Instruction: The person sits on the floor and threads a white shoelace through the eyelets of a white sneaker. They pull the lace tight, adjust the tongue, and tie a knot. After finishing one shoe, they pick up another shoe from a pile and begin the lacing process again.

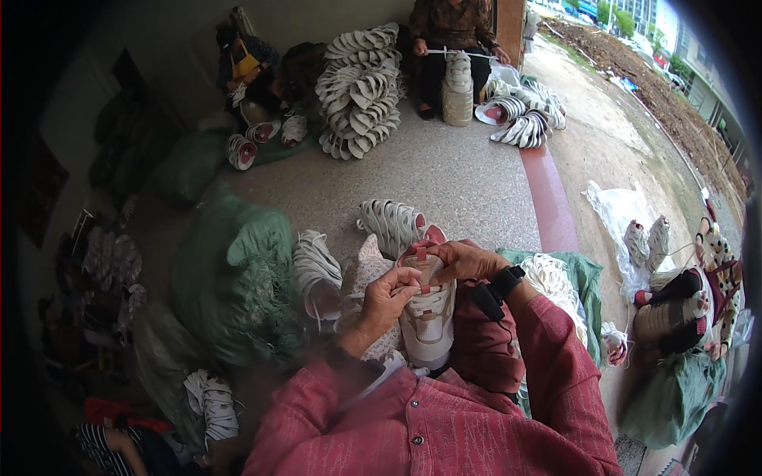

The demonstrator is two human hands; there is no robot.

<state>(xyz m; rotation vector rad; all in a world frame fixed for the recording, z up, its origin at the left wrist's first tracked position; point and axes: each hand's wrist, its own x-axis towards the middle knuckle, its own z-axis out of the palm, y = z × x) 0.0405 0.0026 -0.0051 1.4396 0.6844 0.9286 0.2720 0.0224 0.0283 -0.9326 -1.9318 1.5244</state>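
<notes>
A white and beige sneaker upper [429,327] lies across my lap, toe toward me, with white laces crossing its front and red loops near its tongue. My left hand [389,300] is closed, thumb and forefinger pinching a white shoelace [416,289] beside the tongue. On the other side, my right hand [467,262] curls its fingers over the upper's opening and grips the edge there. Its fingertips partly hide what lies under them. Just beyond my hands rests a stack of white uppers [390,225], and left of my knee stands another bundle of uppers [314,266].
Green sacks [234,270] bulge at my left. White laces [552,278] lie on green cloth at my right. A tall pile of uppers [359,91] stands ahead, near a seated person [454,32] holding a lace over an upper. Another person [714,278] sits at far right.
</notes>
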